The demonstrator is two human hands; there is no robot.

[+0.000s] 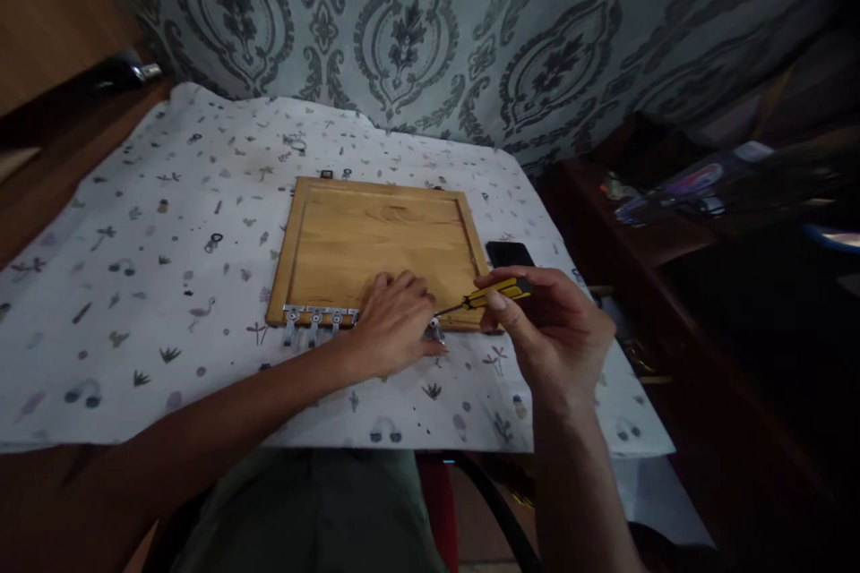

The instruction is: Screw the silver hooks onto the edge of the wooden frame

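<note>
A shallow wooden panel with a raised rim (pixel 376 242) lies flat on the patterned cloth. Along its near edge runs a metal hook rail (pixel 326 317) with several hooks hanging towards me. My left hand (pixel 398 322) is closed over the rail, fingers bent onto the wood and thumb near the rail's right end; it hides the rail's middle. Between the thumb and fingers of my right hand (pixel 554 322) is a yellow and black screwdriver (pixel 501 291). Its shaft points left and down, and the tip is at the rail's right end, beside my left hand. Exact tip contact is too small to tell.
A black phone (pixel 509 254) lies right of the panel. Small dark metal pieces sit behind its far edge. The white printed cloth (pixel 167 286) covers the table. A patterned curtain (pixel 403 27) hangs behind; a plastic bottle (pixel 699 179) lies at the right.
</note>
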